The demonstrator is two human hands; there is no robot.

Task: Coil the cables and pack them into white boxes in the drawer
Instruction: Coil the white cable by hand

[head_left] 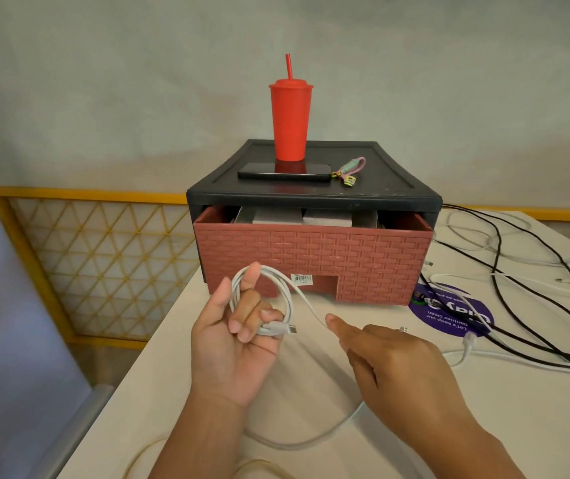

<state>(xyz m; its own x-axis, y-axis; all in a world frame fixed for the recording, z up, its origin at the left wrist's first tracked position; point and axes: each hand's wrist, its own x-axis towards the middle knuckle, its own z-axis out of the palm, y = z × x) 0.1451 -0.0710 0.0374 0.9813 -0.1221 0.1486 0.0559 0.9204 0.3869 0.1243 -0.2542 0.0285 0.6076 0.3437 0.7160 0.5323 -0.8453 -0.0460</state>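
Lower centre: my right hand (397, 361), fingers curled, pinches the free run of the white cable (289, 302). Just left, my left hand (238, 340) has the coil looped round its curled fingers, thumb pinning the plug end. Beyond, mid-frame: drawer (311, 257) part open, white boxes (276, 216) inside.

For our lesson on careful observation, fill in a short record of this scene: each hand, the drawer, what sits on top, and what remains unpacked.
left hand: grips coiled cable
right hand: holds the cable's uncoiled tail
drawer: partly open, white boxes inside
on top: red cup, phone, keychain
right of drawer: loose cables, black and white
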